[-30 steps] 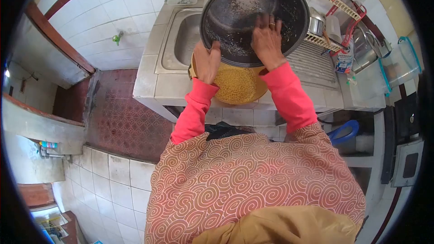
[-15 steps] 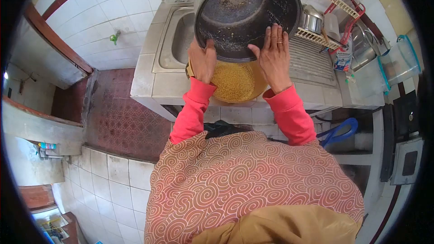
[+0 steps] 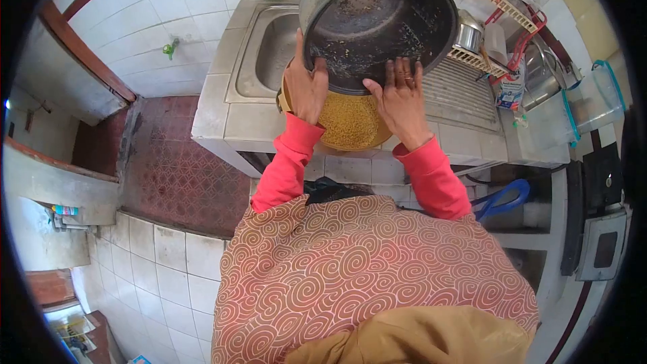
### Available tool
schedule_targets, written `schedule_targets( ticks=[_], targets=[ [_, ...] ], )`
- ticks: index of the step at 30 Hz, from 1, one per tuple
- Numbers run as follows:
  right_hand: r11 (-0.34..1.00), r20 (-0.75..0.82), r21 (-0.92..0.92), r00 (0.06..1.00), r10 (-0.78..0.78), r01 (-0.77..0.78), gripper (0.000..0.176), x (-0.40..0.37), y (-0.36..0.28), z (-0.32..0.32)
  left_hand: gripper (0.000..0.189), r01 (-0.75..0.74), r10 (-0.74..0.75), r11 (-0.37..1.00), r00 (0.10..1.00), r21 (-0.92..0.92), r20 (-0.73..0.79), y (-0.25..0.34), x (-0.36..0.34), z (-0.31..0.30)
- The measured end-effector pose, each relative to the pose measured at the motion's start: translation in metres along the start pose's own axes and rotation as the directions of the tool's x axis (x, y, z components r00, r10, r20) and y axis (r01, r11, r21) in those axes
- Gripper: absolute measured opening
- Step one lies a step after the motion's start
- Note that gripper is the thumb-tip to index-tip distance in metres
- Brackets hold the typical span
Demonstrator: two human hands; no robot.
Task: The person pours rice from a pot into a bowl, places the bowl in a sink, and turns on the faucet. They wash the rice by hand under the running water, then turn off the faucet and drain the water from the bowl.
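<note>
A large dark cooking pot (image 3: 374, 34) is tipped on its side above a yellowish basin (image 3: 383, 133), its mouth facing me. Bits of yellow grain cling to its inner wall. Small yellow grains, perhaps soybeans, (image 3: 348, 121) fill the basin below. My left hand (image 3: 306, 91) grips the pot's left rim, thumb inside and fingers around the outside. Stretched out flat, the fingers of my right hand (image 3: 401, 98) touch the inside of the pot near its lower rim; a ring shows on one finger. The pot hides the back of the basin.
A steel sink (image 3: 269, 47) lies to the left of the pot in the tiled counter (image 3: 253, 125). At right stand a ribbed drainboard (image 3: 465, 94), a dish rack (image 3: 478, 61) with a metal pot (image 3: 468, 30), and clear plastic containers (image 3: 593, 101). A blue hose (image 3: 505, 197) hangs below.
The pot has shifted slightly to the right and tilted a little. My left hand's fingers now show along its outer side. My right hand has slid slightly left and down along the inner wall.
</note>
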State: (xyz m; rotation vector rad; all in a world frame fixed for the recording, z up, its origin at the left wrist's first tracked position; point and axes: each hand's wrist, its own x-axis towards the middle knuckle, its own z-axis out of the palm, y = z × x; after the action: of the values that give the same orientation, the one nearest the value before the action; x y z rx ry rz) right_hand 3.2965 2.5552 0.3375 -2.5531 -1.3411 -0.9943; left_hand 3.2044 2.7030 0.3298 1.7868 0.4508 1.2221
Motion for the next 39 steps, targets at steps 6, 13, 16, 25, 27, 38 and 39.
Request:
schedule_targets(
  ticks=[6,13,16,25,27,38,39],
  targets=[
    [0.984,0.140,0.104,0.978,-0.156,0.142,0.063,0.000,0.005,0.012,0.054,0.071,-0.069,0.996,0.997,-0.052,0.038,0.000,-0.005,0.001],
    [0.860,0.207,0.506,0.977,-0.046,-0.067,0.054,0.030,-0.005,0.016,0.018,0.128,-0.134,0.984,0.990,-0.127,-0.046,0.000,-0.008,0.007],
    [0.828,0.300,0.530,0.954,0.016,-0.181,0.047,0.047,-0.009,0.035,0.021,0.177,-0.173,0.969,0.984,-0.172,0.037,0.001,-0.010,0.003],
    [0.626,0.289,0.741,0.957,0.026,-0.241,0.038,0.051,-0.006,0.029,0.046,0.076,-0.074,0.981,0.997,-0.180,0.018,0.005,-0.014,0.007],
    [0.634,0.113,0.765,0.993,0.042,-0.114,0.040,0.050,-0.007,0.040,0.032,0.064,-0.066,0.974,0.998,-0.217,-0.003,0.000,-0.014,0.011],
    [0.734,0.049,0.677,0.999,0.024,-0.051,0.044,0.035,0.002,0.024,0.064,-0.043,0.051,0.989,0.997,-0.143,0.053,-0.003,-0.011,0.007],
    [0.735,0.018,0.677,1.000,0.012,-0.021,0.045,0.037,0.003,0.031,0.065,-0.055,0.063,0.988,0.996,-0.141,0.058,-0.004,-0.012,0.008]
  ],
)
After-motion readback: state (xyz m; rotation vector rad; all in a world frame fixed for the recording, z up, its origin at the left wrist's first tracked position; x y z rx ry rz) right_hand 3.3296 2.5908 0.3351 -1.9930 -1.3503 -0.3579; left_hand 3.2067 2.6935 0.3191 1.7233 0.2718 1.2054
